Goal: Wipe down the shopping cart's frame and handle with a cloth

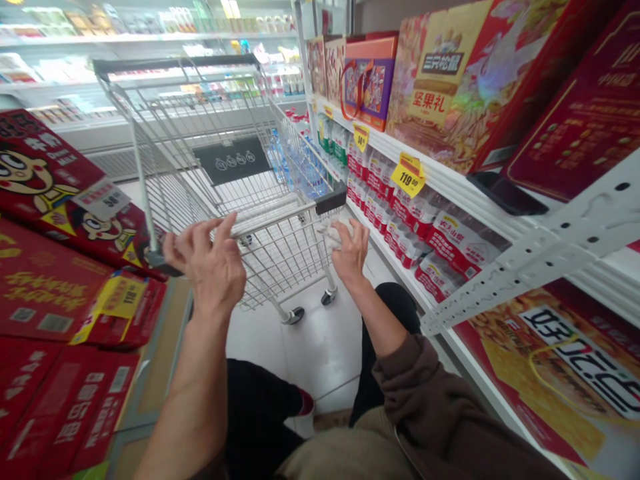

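A metal wire shopping cart [280, 260] stands in front of me, with dark plastic corners and a grey sign panel [233, 161]. My left hand [207, 263] is at the cart's near left corner, fingers apart and loosely bent; whether it touches the frame is unclear. Close by the near right corner, my right hand [351, 250] has its fingers closed on a crumpled white cloth or tissue [336, 232]. The cloth is against or just beside the wire side. Part of it is hidden by the fingers.
Red snack boxes [45, 267] are stacked at the left. On the right, a white shelf [450, 180] carries gift boxes [440, 87], with bottled-water packs [395, 207] below. A perforated metal upright [530, 253] juts close on the right. Lit refrigerated shelves [150, 37] stand behind the cart.
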Demonstrator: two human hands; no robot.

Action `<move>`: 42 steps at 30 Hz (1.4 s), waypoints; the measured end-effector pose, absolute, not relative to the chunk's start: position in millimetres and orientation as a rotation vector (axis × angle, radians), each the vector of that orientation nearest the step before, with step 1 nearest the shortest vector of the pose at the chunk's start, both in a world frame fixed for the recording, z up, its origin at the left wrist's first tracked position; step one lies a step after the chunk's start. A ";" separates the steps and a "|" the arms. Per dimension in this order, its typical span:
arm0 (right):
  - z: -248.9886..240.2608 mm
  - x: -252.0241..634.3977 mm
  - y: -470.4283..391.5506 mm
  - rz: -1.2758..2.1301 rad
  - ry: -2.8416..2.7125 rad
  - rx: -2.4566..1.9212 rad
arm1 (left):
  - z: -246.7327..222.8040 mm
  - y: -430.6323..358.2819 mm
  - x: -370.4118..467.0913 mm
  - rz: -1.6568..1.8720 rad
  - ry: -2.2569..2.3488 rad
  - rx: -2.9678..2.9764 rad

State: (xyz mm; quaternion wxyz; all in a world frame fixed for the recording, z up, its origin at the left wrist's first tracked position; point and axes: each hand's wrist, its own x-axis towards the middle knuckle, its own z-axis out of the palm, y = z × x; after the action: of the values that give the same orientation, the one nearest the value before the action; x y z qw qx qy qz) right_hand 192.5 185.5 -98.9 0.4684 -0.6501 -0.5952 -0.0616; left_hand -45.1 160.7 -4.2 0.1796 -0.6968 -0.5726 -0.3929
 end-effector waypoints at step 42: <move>-93.2 149.1 195.6 -0.152 -1.516 -1.517 | -15.2 158.2 -43.1 -1.279 -1.728 -1.941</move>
State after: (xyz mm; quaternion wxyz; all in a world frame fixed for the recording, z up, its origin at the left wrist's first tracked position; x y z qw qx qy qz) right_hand 149.1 195.6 -93.2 0.4760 -0.6205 -0.6201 -0.0620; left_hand -43.1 158.2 -15.2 0.1223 -0.6653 -0.5920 -0.4381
